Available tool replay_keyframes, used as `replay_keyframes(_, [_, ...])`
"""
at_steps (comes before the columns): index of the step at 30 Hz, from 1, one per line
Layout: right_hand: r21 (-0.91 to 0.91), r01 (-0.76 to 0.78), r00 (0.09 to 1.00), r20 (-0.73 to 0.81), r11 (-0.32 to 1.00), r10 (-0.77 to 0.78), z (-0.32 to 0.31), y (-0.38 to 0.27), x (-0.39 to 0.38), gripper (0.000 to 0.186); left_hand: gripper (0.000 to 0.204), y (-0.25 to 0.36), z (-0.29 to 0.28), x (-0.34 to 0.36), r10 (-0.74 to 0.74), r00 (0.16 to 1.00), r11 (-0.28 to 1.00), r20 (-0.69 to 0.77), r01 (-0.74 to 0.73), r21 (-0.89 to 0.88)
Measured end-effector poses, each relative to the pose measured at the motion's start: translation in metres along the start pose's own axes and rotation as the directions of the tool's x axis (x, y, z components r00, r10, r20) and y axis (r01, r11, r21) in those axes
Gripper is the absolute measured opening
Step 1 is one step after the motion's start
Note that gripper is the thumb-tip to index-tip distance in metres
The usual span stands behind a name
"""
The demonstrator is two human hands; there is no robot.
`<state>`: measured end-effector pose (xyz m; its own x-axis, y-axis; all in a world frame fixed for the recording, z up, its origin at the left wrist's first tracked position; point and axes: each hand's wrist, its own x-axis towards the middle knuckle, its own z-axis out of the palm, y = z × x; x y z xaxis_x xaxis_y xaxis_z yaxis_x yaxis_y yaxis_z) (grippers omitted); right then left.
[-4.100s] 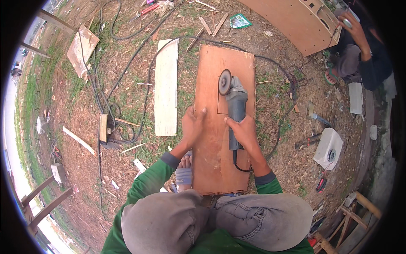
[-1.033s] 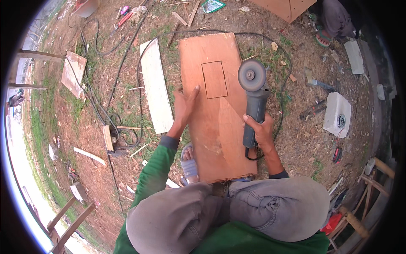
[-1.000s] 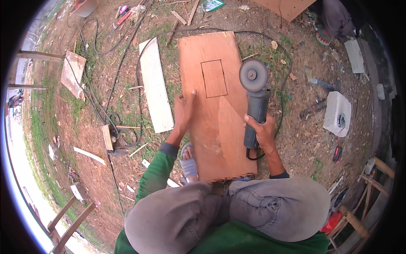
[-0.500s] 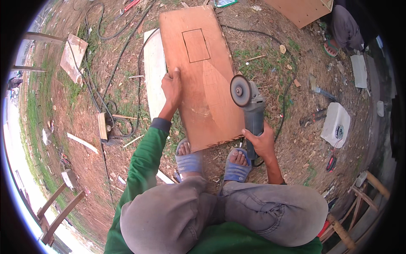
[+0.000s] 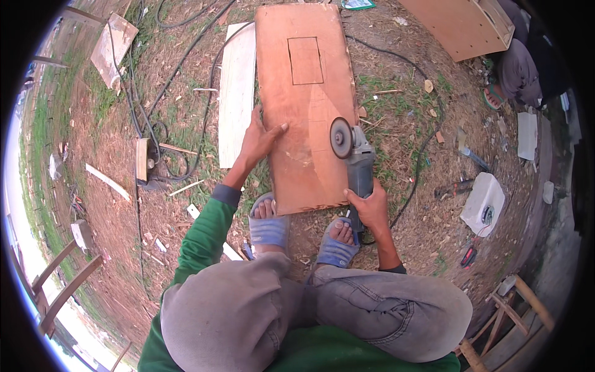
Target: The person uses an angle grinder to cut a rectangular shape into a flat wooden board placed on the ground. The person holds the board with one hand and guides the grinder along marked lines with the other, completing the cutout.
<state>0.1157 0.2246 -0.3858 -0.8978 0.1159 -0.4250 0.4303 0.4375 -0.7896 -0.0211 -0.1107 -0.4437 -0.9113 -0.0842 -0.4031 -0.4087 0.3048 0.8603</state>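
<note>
one left hand [image 5: 259,141] and one right hand [image 5: 372,208] are appearing, making two. one angle grinder [image 5: 361,173] is carrying one disc [image 5: 340,137]. one reddish-brown board [image 5: 288,142] is bearing one dark-lined rectangle [image 5: 305,61]. one pale plank [image 5: 237,99] and two blue sandals [image 5: 269,230] are showing. one co-worker [image 5: 519,74] is appearing in part. one white block [image 5: 477,197] is bearing one round item [image 5: 488,215], and one red-and-black tool [image 5: 469,256] is lying beyond.

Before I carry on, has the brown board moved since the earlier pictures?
Yes: judged against the pale plank, the brown board has shifted forward and slightly left.
</note>
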Motion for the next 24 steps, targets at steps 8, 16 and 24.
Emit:
replay_keyframes(8, [-0.028, -0.003, 1.000, -0.004, 1.000, 0.003, 0.002, 0.010, 0.003, 0.052, 0.105, -0.004, 0.000, 0.002, 0.046, 0.999, 0.999, 0.014, -0.046, 0.016])
replay_keyframes(16, [-0.052, 0.019, 1.000, -0.007, 0.998, -0.019, 0.001, 0.011, 0.004, 0.055, 0.103, 0.001, 0.002, 0.000, 0.033, 0.999, 0.998, -0.007, -0.033, 0.051])
replay_keyframes(24, [-0.060, -0.018, 1.000, 0.020, 0.998, 0.019, 0.000, 0.009, 0.007, 0.061, 0.102, 0.002, 0.001, 0.002, 0.042, 0.998, 0.999, 0.043, -0.040, -0.031])
